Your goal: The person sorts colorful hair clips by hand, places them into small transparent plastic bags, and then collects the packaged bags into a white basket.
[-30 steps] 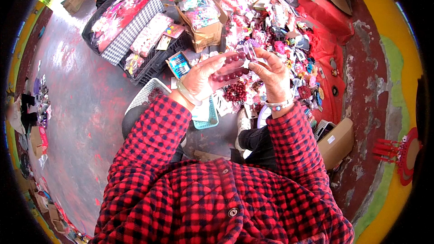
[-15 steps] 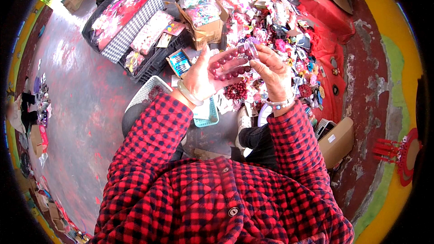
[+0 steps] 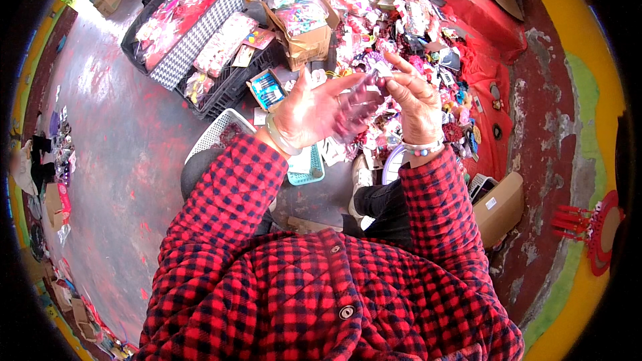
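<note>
A bracelet of dark red round beads (image 3: pixel 352 119), blurred, is off the ground and in the hands, above the near edge of a heaped pile of mixed hair ornaments and trinkets (image 3: pixel 418 23) on a red cloth sheet (image 3: pixel 496 35). The right hand (image 3: pixel 420 103) appears to pinch one end of it between thumb and forefinger, the other fingers loosely bent. The left hand (image 3: pixel 306 115) is spread wide, thumb well apart, its fingers reaching under or behind the beads—whether they grip, I cannot tell.

So far the bracelet is picked up but not set down. Similar dark red beads lie in a white perforated plastic basket (image 3: pixel 212 135), near the left forearm; whether those are already dealt with cannot be told—and the pile looks largely unsorted.
</note>
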The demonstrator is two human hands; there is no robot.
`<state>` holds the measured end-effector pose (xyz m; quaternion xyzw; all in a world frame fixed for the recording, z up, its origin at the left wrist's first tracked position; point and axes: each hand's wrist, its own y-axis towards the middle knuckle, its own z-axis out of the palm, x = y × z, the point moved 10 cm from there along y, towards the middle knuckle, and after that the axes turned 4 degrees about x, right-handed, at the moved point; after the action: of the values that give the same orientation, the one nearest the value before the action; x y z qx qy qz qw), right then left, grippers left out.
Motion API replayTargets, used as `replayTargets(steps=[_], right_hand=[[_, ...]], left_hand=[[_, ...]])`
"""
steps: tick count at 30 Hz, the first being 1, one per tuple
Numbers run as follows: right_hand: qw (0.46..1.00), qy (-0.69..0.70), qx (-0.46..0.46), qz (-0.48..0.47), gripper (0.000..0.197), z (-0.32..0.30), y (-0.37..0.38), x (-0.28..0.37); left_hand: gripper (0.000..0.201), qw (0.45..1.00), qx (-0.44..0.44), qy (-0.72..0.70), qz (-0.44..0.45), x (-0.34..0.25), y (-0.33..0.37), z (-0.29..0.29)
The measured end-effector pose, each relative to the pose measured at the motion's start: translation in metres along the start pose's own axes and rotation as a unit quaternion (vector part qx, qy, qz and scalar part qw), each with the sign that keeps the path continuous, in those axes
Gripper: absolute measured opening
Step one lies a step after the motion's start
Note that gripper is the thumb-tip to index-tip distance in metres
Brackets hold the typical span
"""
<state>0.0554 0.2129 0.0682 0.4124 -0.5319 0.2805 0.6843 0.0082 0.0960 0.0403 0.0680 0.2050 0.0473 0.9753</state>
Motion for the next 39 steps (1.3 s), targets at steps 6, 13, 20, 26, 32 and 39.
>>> replayTargets(steps=[6, 13, 20, 26, 32, 39], right_hand=[[0.994, 0.059, 0.092, 0.021, 0.010, 0.030, -0.003, 0.014], [0.978, 0.076, 0.192, 0.012, 0.013, 0.049, -0.009, 0.015], [0.984, 0.092, 0.120, 0.093, 0.015, 0.038, -0.003, -0.003], [0.989, -0.102, 0.101, 0.023, 0.024, 0.028, 0.000, 0.003], [0.922, -0.358, 0.105, -0.105, 0.028, 0.038, -0.001, 0.022], [0.911, -0.378, 0.120, -0.117, 0.025, 0.041, -0.002, 0.025]], left_hand=[[0.065, 0.995, -0.021, 0.039, -0.087, 0.025, 0.000, -0.022], [0.047, 0.996, -0.004, 0.058, -0.065, 0.019, -0.001, -0.005], [0.030, 0.976, -0.098, 0.192, -0.008, -0.003, 0.000, -0.024], [0.029, 0.927, -0.137, 0.345, 0.048, -0.027, -0.002, -0.036], [0.033, 0.895, -0.158, 0.411, 0.064, -0.034, -0.007, -0.047], [0.037, 0.916, -0.158, 0.362, 0.073, -0.028, -0.010, -0.049]])
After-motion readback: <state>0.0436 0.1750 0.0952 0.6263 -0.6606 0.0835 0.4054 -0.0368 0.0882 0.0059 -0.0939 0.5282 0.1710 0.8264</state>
